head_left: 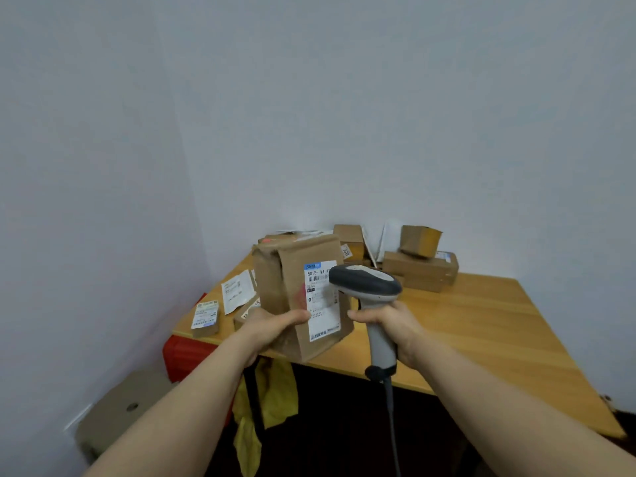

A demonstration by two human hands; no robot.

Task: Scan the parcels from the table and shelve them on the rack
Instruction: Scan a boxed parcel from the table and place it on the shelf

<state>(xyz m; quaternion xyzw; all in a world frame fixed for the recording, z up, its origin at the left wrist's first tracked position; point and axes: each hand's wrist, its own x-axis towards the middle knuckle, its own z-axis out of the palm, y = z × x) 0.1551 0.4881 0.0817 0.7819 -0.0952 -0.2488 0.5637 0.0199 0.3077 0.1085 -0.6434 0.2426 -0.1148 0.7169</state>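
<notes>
While left fingers [298, 317] hold parcel [292, 270], thumb on its front, right fingers [359, 315] clasp scanner [365, 281] beside label [322, 301].

The white shipping label [321, 301] on the front face of the held parcel [292, 270] reads "501E- M1 A" below a blue header strip. The scanner [364, 282] head cuts the line off at the right. A barcode sits beneath it. The finer print there, and the label on the small parcel [205, 315] at the worktop [481, 321] edge, are illegible.
</notes>
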